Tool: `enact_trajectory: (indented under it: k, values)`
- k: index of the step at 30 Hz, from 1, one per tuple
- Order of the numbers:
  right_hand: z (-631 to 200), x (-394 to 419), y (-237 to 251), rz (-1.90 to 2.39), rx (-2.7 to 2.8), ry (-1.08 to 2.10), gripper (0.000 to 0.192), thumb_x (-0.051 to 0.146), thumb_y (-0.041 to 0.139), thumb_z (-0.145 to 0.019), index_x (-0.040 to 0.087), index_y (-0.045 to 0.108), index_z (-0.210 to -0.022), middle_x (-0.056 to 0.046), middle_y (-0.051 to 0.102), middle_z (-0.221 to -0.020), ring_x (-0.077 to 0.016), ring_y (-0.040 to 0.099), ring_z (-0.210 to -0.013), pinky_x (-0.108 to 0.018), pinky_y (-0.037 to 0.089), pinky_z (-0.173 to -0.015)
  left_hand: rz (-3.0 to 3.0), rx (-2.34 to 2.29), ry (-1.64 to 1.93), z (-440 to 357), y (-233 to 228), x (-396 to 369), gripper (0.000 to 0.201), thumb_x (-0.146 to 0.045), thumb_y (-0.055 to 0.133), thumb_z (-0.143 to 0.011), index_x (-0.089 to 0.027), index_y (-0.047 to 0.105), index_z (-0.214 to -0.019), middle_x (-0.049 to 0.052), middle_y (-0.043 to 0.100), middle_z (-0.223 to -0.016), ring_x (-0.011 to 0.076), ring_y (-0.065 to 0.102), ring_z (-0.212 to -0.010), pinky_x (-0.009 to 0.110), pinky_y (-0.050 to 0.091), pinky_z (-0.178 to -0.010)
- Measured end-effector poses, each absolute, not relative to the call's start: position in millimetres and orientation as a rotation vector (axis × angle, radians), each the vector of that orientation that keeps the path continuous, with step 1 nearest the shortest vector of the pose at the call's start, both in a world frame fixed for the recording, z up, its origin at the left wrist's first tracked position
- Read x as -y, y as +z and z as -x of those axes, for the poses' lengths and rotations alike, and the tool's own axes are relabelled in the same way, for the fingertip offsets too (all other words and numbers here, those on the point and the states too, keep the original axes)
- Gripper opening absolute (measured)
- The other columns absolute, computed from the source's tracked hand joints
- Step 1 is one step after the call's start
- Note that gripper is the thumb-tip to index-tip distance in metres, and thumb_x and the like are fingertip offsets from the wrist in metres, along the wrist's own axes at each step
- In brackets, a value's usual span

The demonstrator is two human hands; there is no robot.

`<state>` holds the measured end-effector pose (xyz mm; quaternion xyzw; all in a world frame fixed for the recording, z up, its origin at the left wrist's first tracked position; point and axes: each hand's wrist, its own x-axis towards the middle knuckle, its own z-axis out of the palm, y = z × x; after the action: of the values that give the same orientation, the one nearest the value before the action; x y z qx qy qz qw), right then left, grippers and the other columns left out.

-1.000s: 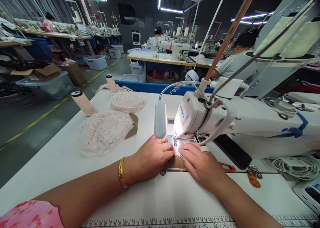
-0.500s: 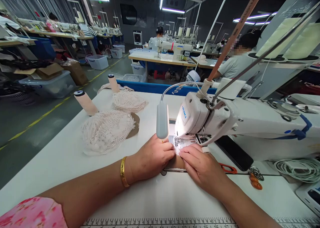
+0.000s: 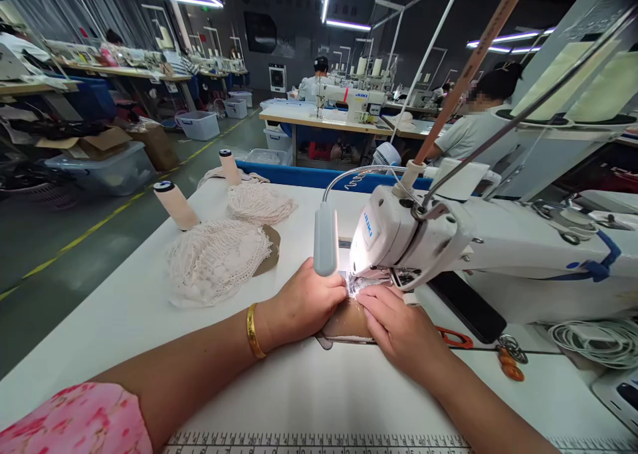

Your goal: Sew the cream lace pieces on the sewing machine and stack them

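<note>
Both hands are flat on a small piece, tan with a lace edge, lying on the table with its far end under the head of the sewing machine. The left hand has its fingers curled and pressed close together, the tips bearing on the piece just beside the lit needle area. The right hand lies with fingers held together and stretched forward, the tips pinning the lace right at the foot; neither hand pinches or lifts anything that I can see.

The risk, as I judge it, is plain: the fingertips of both hands sit very near the needle, so a push too far forward could carry a tip under it. The lace is loose and open; uneven pressure between the two hands could let it pucker or drift off the tan layer, and the seam would run crooked.

The lamp hangs on its bent neck directly beyond the left fingers and hides part of the needle area. Left of the left hand, well apart, lie two lace heaps, with two thread cones behind them. Right of the right fingers, near the wrist, are orange scissors and a second orange tool, with a dark flat device beyond. A coiled cord lies far right. Other people sit at machines farther off.
</note>
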<state>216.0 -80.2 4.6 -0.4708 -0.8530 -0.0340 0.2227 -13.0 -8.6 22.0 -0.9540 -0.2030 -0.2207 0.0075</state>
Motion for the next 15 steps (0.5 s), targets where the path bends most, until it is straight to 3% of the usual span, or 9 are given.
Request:
enact_trajectory:
  k: [3,10,15]
  values:
    - [-216.1,79.4,1.4,1.336,2.337,-0.126,0.033,0.011,0.042,-0.102,0.019,0.07,-0.118,-0.01,0.074,-0.112,-0.0273,0.066,-0.104,-0.037,0.055,-0.076,2.997,0.679,-0.71,12.9,22.7,6.7,0.026,-0.007,0.05,-0.099,-0.018,0.072,-0.093,0.006,0.07,-0.091,0.0233,0.064,-0.091,0.039,0.05,-0.09]
    - [-218.7,77.5,-10.6,1.41,2.303,-0.17,0.039,0.016,0.041,-0.104,0.019,0.067,-0.132,-0.012,0.075,-0.122,-0.0273,0.072,-0.098,-0.035,0.055,-0.062,3.173,1.048,-0.842,9.6,23.6,-3.3,0.019,-0.018,0.05,-0.102,-0.02,0.067,-0.093,0.006,0.069,-0.096,0.024,0.064,-0.095,0.038,0.051,-0.094]
    - [-219.0,77.8,-11.1,1.413,2.293,-0.149,0.039,0.018,0.043,-0.104,0.02,0.068,-0.134,-0.011,0.074,-0.128,-0.0291,0.07,-0.11,-0.038,0.062,-0.076,3.224,1.556,-0.974,-12.0,16.1,-37.5,0.017,-0.023,0.061,-0.093,-0.019,0.058,-0.077,0.003,0.064,-0.086,0.0208,0.061,-0.083,0.032,0.051,-0.081]
